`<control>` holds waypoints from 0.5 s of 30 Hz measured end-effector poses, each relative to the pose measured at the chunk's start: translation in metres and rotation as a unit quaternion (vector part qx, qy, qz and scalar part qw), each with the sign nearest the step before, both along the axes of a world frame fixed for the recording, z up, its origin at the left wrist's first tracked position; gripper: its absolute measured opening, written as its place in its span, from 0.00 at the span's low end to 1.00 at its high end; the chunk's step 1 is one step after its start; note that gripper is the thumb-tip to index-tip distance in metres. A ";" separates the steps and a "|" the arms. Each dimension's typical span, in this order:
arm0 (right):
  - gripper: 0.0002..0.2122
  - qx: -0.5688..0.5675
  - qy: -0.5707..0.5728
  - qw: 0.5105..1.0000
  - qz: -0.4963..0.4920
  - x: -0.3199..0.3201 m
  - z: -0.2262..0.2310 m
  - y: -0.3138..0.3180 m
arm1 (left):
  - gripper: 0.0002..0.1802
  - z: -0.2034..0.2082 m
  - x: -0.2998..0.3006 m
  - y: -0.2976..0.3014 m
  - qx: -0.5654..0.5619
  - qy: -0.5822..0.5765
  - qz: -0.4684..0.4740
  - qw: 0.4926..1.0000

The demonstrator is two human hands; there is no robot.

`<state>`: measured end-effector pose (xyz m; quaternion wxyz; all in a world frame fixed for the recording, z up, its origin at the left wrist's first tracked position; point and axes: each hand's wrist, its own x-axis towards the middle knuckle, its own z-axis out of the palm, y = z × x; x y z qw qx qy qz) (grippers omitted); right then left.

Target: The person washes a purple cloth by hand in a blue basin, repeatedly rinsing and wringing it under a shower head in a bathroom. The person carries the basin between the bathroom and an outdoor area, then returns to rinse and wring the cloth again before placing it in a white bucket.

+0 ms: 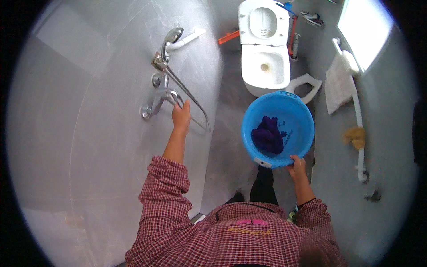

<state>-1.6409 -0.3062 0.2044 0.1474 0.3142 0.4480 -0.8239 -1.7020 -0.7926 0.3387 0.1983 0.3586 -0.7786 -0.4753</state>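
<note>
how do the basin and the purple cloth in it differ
The basin is bright blue, while the cloth is dark purple. The basin is round and open-topped; the cloth lies in a crumpled heap. The basin is larger, and the cloth covers only part of its bottom. The right hand holds the basin's rim; neither hand touches the cloth.

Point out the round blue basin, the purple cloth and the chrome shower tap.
Round blue basin (303,123), head view: bare inner wall, right side.
Purple cloth (268,137), head view: its middle.
Chrome shower tap (158,100), head view: metal body.
</note>
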 end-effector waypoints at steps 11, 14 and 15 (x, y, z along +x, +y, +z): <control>0.21 -0.027 -0.075 0.993 0.082 -0.288 -0.074 -0.123 | 0.14 0.045 -0.027 0.050 0.159 0.040 0.188 0.968; 0.21 -0.039 -0.098 0.990 0.096 -0.316 -0.081 -0.148 | 0.14 0.053 -0.032 0.051 0.191 0.049 0.229 0.953; 0.21 -0.039 -0.093 0.988 0.117 -0.323 -0.083 -0.155 | 0.14 0.053 -0.032 0.051 0.192 0.037 0.247 0.949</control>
